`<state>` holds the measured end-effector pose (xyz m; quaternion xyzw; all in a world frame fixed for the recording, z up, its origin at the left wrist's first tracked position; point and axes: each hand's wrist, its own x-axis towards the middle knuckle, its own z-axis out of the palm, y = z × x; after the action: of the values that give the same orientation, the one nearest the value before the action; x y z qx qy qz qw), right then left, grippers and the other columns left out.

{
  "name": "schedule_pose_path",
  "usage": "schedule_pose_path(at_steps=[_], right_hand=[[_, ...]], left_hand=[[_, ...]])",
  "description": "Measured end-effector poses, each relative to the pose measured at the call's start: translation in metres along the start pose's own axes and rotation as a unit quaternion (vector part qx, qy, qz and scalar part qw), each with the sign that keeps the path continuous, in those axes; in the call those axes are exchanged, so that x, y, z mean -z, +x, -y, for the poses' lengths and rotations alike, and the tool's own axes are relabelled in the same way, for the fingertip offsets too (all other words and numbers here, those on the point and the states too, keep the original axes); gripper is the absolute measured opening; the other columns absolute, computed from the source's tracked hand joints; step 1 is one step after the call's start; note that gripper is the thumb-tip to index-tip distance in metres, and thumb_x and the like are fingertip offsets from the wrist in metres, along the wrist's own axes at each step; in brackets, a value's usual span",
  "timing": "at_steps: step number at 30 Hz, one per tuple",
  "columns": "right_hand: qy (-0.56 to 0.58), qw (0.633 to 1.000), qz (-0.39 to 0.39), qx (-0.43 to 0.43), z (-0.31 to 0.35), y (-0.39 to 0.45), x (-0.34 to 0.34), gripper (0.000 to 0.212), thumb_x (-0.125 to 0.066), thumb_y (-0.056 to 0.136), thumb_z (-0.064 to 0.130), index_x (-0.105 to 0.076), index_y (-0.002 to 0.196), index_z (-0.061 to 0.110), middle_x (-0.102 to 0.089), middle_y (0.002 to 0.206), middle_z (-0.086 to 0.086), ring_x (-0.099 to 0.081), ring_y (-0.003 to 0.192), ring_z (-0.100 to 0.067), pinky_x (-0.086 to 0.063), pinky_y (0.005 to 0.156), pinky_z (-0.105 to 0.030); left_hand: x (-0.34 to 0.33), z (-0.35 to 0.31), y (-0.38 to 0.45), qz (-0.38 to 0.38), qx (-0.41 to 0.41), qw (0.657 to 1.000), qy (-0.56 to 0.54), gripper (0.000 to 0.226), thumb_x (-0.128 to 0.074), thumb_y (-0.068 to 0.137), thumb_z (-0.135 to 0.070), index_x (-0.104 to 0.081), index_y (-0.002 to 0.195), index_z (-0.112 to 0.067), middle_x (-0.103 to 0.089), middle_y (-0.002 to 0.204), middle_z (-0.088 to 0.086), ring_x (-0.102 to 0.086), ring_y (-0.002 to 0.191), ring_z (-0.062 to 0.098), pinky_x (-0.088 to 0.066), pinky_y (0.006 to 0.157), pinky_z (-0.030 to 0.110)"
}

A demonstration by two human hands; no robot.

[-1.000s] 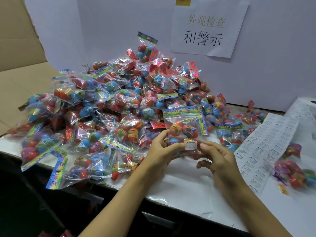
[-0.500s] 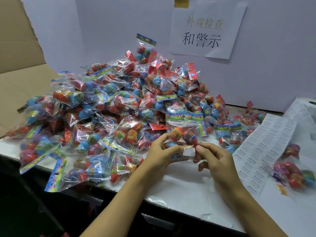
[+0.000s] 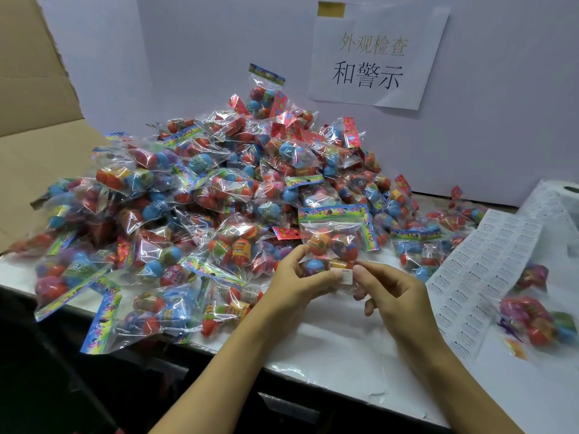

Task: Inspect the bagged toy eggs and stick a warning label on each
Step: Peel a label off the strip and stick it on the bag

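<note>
The bag in hand (image 3: 336,242) is held upright just above the white table (image 3: 344,349), in front of the large heap of bagged eggs (image 3: 203,195). The left hand (image 3: 294,288) grips its lower left corner, fingers curled behind the film and thumb on the front. The right hand (image 3: 396,292) pinches the lower right edge, thumb and forefinger closed on or beside the small white warning label (image 3: 346,276) at the bottom of the bag. Whether the label is fully stuck down cannot be told; part of it is hidden by the thumbs. Risks from here, as a judgement: the film is slack and crinkled over round eggs, so pressure on an unsupported area may leave the label creased or lifted at one edge. A label set across the bottom seam may fold over it and peel. If the thumb releases before the whole face is pressed, the label may come away on the fingertip. The label sheet (image 3: 479,277) lies to the right, partly under two bags, one of them the blurred bag (image 3: 532,317) at the near right; dragging either could lift labels off the backing. Finished and unfinished bags lie near each other, so a bag could be skipped or labelled twice.
</note>
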<state>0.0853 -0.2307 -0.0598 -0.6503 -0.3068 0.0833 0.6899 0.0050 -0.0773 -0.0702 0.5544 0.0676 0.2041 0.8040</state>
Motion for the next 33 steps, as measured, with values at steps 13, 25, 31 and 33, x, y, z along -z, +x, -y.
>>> schedule_pose_path(at_steps=[13,25,31,33], right_hand=[[-0.011,1.0,0.003,0.016,0.0,0.0,-0.001,0.01,-0.072,0.086,0.031,-0.08,0.088,0.036,-0.071,0.07,0.0,-0.062,0.059,-0.011,-0.046,0.049,-0.02],[-0.013,1.0,0.002,0.012,-0.005,0.002,0.003,0.01,-0.071,0.09,0.029,-0.079,0.091,0.024,-0.07,0.074,-0.007,-0.061,0.063,-0.012,-0.046,0.047,-0.025],[-0.021,1.0,0.005,-0.005,0.0,0.003,0.008,0.012,-0.08,0.083,0.012,-0.079,0.094,0.016,-0.076,0.088,-0.006,-0.072,0.079,-0.018,-0.055,0.057,-0.028],[0.011,0.999,-0.014,-0.026,0.004,0.001,0.017,0.013,-0.081,0.08,0.016,-0.079,0.092,0.014,-0.077,0.086,-0.008,-0.073,0.078,-0.019,-0.057,0.06,-0.029]], left_hand=[[0.0,0.0,-0.001,0.008,-0.007,1.0,-0.006,0.036,-0.079,0.078,-0.007,-0.065,0.11,-0.012,-0.075,0.106,0.018,-0.072,0.098,0.031,-0.06,0.089,0.044],[-0.001,0.001,0.002,0.001,0.015,1.0,-0.025,0.025,-0.065,0.075,-0.004,-0.069,0.098,-0.013,-0.074,0.097,0.013,-0.071,0.092,0.028,-0.061,0.081,0.04],[-0.001,0.001,-0.001,0.03,0.026,0.998,0.042,0.027,-0.068,0.077,-0.013,-0.076,0.103,-0.017,-0.074,0.103,0.015,-0.071,0.094,0.026,-0.061,0.079,0.04],[-0.002,0.001,-0.003,0.057,0.012,0.996,0.068,0.021,-0.075,0.076,-0.025,-0.078,0.096,-0.027,-0.075,0.101,0.008,-0.072,0.094,0.023,-0.06,0.078,0.035]])
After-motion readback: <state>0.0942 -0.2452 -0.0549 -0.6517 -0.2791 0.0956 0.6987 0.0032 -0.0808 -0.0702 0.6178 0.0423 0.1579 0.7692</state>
